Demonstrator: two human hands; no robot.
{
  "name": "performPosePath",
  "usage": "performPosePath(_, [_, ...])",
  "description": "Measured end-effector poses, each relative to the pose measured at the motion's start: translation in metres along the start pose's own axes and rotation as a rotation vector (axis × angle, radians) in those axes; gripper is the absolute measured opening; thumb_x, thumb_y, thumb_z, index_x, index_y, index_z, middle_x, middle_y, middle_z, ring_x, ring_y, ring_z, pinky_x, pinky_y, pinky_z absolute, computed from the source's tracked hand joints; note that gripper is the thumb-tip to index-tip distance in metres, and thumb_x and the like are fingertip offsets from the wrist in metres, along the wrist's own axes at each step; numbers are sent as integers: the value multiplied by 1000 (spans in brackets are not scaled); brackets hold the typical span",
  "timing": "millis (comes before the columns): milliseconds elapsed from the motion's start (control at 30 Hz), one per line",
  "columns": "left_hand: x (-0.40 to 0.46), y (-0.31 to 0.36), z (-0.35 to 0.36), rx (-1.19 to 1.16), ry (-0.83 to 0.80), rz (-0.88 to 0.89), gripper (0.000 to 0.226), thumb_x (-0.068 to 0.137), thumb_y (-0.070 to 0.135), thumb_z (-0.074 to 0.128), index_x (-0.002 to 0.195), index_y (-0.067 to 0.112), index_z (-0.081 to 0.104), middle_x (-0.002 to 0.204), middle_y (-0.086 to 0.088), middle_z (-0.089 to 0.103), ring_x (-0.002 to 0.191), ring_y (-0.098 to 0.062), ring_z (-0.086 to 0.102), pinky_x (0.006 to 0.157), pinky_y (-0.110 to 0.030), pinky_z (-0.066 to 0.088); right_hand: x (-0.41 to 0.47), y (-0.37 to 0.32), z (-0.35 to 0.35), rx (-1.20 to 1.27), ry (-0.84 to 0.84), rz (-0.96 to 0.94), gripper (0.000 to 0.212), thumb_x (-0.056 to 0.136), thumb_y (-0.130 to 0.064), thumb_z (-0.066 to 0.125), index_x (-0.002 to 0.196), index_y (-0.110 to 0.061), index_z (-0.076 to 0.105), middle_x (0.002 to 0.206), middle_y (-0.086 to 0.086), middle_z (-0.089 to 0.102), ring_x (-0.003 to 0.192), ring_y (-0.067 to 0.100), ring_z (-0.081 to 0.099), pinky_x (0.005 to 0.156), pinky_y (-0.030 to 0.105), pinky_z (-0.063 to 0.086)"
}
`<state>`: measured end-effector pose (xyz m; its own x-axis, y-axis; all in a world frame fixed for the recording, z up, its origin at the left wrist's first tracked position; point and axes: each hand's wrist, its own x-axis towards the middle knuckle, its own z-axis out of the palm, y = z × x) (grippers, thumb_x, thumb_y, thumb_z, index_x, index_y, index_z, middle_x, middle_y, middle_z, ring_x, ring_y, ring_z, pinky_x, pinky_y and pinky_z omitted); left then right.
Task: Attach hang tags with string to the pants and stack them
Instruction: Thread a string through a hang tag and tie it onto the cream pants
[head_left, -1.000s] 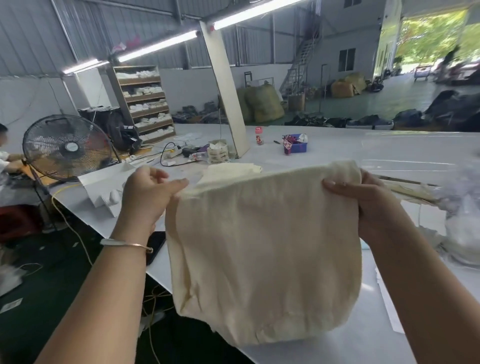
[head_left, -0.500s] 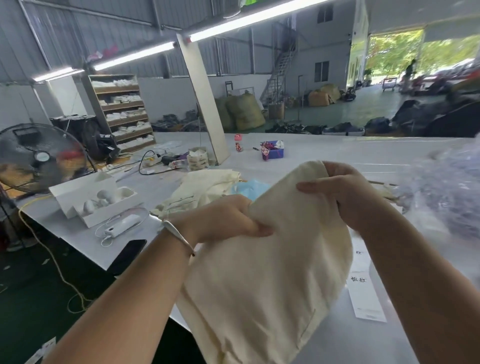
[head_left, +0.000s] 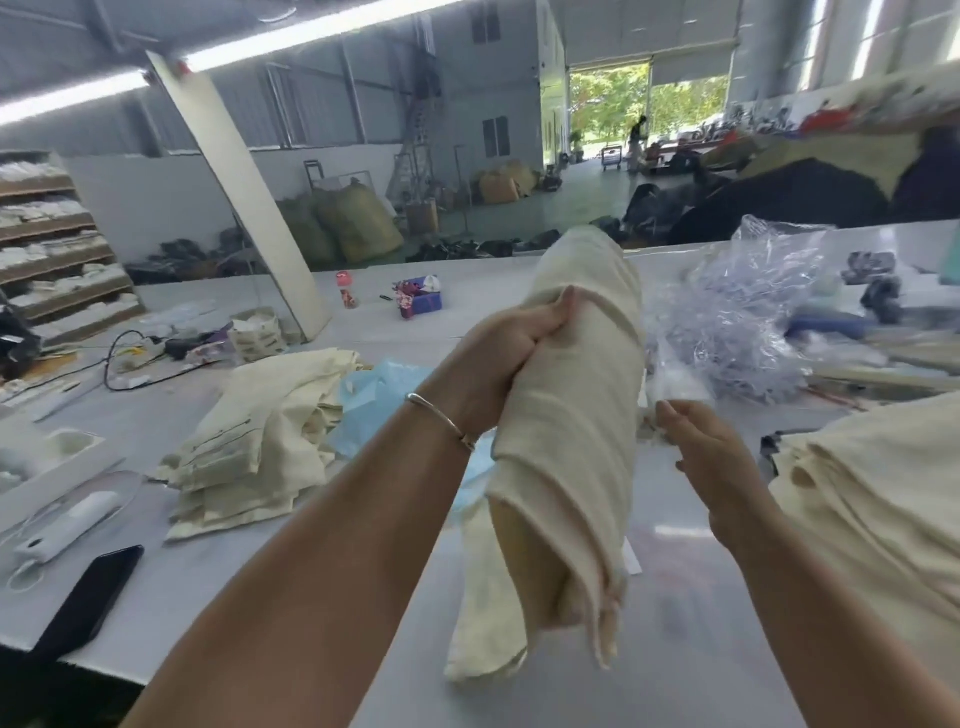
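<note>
On the far left of the white counter (head_left: 218, 582) a flat black phone (head_left: 85, 603) lies face up beside a white oblong power bank with a looped cable (head_left: 65, 530), and behind them sits a shallow white moulded tray (head_left: 57, 457). Further right lies a loose pile of cream woven pants (head_left: 260, 436), soft and creased with dark stitch lines, partly over a crumpled light-blue plastic bag (head_left: 379, 395). Behind stand a small red-capped bottle (head_left: 347, 291) and a small purple box of bits (head_left: 423, 300); no writing on either can be read. The left hand (head_left: 498, 364), with a thin silver bangle (head_left: 441, 418) on its wrist, has its grip clamped on a cream cloth pair of pants (head_left: 566, 467), fingers curled round the bunched upper part so the fabric hangs in long folds above the counter, the lower hems loose. To the right, the right hand (head_left: 711, 457) is just beside the hanging cloth, its grip nearly together, the fingertips pinching something small and pale; motion blur hides what it is. Beyond it lies a heap of crinkled clear plastic bags (head_left: 748, 322), and at the right edge a neat stack of folded cream pants (head_left: 872, 499).
</note>
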<state>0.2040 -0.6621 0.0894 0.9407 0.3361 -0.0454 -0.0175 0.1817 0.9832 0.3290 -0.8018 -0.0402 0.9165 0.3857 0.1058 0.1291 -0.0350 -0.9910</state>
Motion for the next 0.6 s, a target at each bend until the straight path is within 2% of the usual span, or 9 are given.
performPosePath(67, [-2,15,11,-73,-49,42,46,98,35,53,128,1,58,127,-19,63,114,-29,63,97,-41,53,-6,-17,-15,57,35,-60,14,98,-31,52,102,-24,63,107,0,62,85,4,54,74,24,40])
performPosePath(133, [-5,28,9,-131,-68,117,41,98,37,53,120,4,64,114,-16,70,100,-26,70,82,-39,59,-13,-36,-25,96,43,-117,17,97,-30,52,108,-24,64,108,-3,64,84,-4,59,72,16,44])
performPosePath(200, [-10,37,-7,-178,-34,196,37,98,37,53,113,6,68,104,-14,73,93,-25,72,76,-38,60,-18,-48,-28,121,8,-163,25,96,-30,55,117,-21,65,111,-3,68,94,-1,64,85,16,49])
performPosePath(267, [-13,37,-35,-175,28,241,44,96,40,56,123,6,64,117,-15,69,107,-29,67,92,-45,55,-21,-55,-24,34,25,-196,26,93,-35,60,118,-30,65,114,-3,68,106,12,63,99,34,47])
performPosePath(300, [-14,33,-54,-155,80,240,50,93,43,60,127,7,61,124,-16,66,114,-31,63,100,-49,49,-22,-56,-18,-22,47,-216,26,91,-37,62,116,-35,65,113,-4,68,106,14,63,97,37,47])
performPosePath(367, [-15,15,-95,-104,171,206,56,89,47,63,130,9,60,131,-15,61,122,-32,58,107,-51,42,-25,-55,-4,-161,90,-286,27,86,-41,63,113,-37,66,109,-4,67,97,14,61,85,34,48])
performPosePath(400, [-18,2,-117,-100,210,179,55,89,46,62,130,10,61,132,-14,61,124,-31,57,108,-50,41,-26,-50,9,-280,109,-321,28,85,-41,64,113,-35,66,108,-5,67,98,15,59,83,34,46])
performPosePath(500, [-31,-55,-194,-129,328,-3,47,87,37,64,124,8,65,125,-14,65,115,-26,63,102,-42,47,-32,-2,57,-620,41,-344,31,87,-34,65,118,-28,66,122,-3,64,118,23,53,97,35,39])
performPosePath(600, [-50,-125,-258,92,435,-375,47,81,30,71,117,1,67,110,-19,71,100,-32,69,92,-45,54,-53,82,107,-1005,-311,-185,45,95,-45,50,137,-31,49,147,-5,42,136,18,36,108,31,28])
